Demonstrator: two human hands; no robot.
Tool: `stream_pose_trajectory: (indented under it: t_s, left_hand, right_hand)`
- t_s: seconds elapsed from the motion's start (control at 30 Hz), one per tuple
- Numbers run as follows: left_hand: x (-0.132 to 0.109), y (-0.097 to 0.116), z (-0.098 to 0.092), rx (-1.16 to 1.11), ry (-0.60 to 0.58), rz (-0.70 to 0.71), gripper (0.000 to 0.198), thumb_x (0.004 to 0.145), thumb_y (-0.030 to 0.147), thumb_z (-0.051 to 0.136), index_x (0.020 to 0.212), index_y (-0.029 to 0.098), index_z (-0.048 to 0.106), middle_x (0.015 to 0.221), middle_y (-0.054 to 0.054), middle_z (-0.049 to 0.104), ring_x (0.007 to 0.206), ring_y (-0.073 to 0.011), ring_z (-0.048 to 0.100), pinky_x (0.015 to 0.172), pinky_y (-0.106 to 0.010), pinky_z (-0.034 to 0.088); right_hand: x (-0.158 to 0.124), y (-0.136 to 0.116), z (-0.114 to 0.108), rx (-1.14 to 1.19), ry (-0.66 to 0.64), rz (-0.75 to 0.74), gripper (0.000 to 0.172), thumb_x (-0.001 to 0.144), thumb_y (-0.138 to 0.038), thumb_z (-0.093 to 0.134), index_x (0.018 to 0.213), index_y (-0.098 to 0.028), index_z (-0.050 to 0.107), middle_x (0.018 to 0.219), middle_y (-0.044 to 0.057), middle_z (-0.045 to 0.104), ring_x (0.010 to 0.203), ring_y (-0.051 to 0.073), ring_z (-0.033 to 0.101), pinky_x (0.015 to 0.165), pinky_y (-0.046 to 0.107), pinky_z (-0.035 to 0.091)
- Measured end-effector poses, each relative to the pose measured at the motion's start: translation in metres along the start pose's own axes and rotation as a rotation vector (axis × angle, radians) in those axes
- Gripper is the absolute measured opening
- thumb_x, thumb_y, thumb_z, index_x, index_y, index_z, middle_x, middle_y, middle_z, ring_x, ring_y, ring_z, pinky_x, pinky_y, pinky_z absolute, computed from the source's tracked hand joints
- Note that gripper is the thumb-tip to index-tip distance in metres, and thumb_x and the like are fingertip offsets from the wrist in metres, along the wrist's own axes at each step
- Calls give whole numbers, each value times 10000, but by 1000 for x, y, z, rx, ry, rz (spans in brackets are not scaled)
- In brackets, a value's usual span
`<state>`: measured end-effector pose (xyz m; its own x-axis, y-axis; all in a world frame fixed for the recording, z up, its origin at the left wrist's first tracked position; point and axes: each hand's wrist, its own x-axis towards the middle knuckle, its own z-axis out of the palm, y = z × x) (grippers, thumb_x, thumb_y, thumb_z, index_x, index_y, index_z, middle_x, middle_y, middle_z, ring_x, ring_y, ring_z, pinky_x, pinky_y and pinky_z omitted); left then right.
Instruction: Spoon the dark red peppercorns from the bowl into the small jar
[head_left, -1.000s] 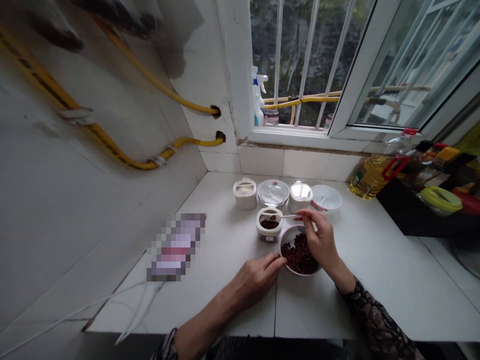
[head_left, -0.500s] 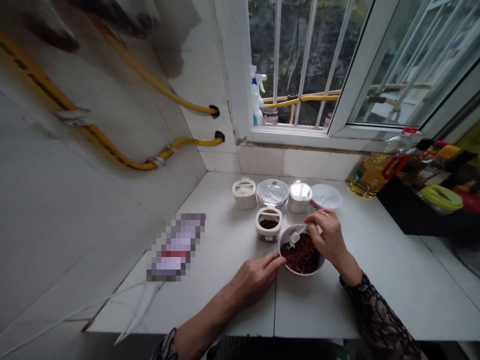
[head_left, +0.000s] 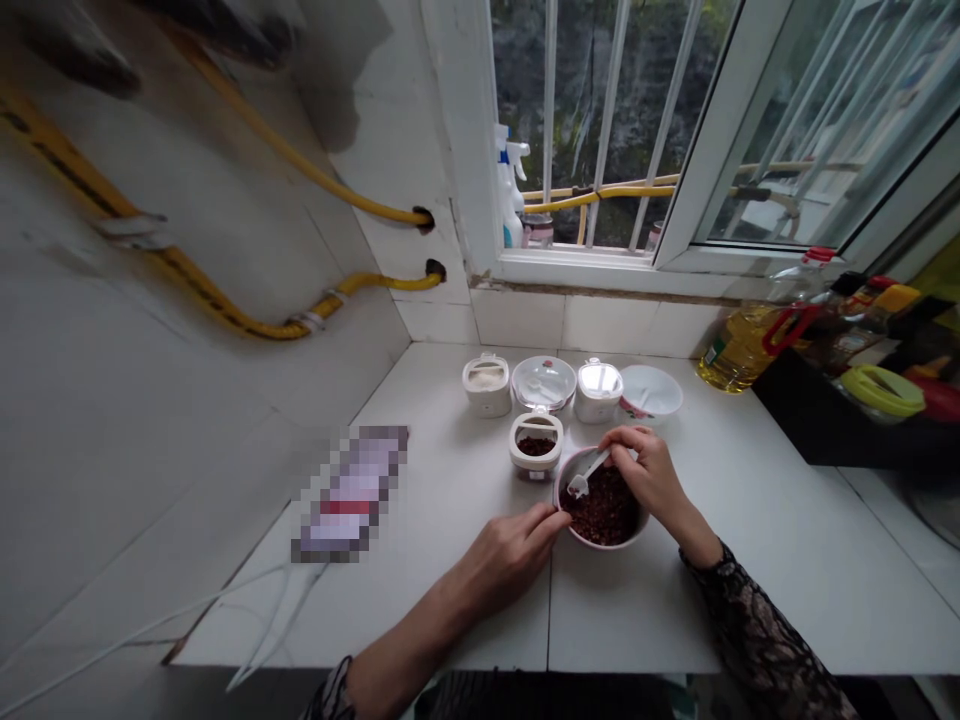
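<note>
A round bowl (head_left: pixel 592 546) with a pinkish rim holds dark reddish-brown flakes or dried pieces (head_left: pixel 606 512). My left hand (head_left: pixel 523 545) grips the bowl's left rim between thumb and fingers. Over the bowl, my right hand (head_left: pixel 646 474) is closed round the handle of a small white spoon (head_left: pixel 578 486), whose head is down at the flakes on the left side. Just behind and left of the bowl stands a seasoning jar (head_left: pixel 536 463) with a pale frame lid, part filled with similar dark pieces.
Along the back stand a jar of pale grains (head_left: pixel 487 391), a covered bowl (head_left: pixel 544 383), another lidded jar (head_left: pixel 599 391) and a white bowl (head_left: pixel 652 391). An oil bottle (head_left: pixel 739 345) and a black bottle rack (head_left: pixel 802 415) are at right. A blurred purple object (head_left: pixel 352 495) with a cable lies left.
The spoon's head has shifted slightly left and down in the bowl, and my right hand has moved a little left with it. My left hand stays on the rim.
</note>
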<state>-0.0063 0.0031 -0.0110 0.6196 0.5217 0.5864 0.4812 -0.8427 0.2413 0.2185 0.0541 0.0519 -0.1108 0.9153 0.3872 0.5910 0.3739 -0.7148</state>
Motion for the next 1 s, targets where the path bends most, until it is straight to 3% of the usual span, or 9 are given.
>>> stream_pose_trajectory:
  t_s: [0.17, 0.33, 0.83, 1.0]
  left_hand:
    - [2, 0, -1, -6, -4, 7, 270, 948, 78, 357, 1163, 144, 506, 965, -80, 665, 738, -132, 668, 568, -200, 555]
    - [1, -1, 0, 8, 7, 3, 284, 934, 73, 362, 1168, 161, 497, 968, -78, 668, 775, -130, 680, 612, -193, 562]
    - [0, -2, 1, 10, 1, 3, 280, 930, 72, 373, 1167, 155, 498, 990, -83, 666, 756, -149, 680, 582, -217, 566]
    - [1, -1, 1, 6, 8, 8, 281, 934, 71, 367, 1168, 150, 501, 957, -76, 663, 737, -144, 673, 572, -215, 562]
  right_hand:
    - [2, -1, -2, 239, -12, 232, 173, 715, -260, 475, 669, -208, 634, 523, -11, 612, 530, 163, 559, 587, 285, 426]
    - [2, 1, -1, 324, 19, 319, 175, 676, -303, 495, 670, -195, 633, 509, -13, 586, 507, 150, 526, 536, 262, 395]
    - [4, -2, 0, 446, 44, 354, 175, 676, -339, 547, 675, -190, 639, 497, -14, 599, 496, 145, 548, 522, 259, 417]
    - [1, -19, 7, 377, 143, 218, 211, 835, -354, 519, 881, -190, 645, 720, 29, 691, 671, 180, 663, 615, 285, 491]
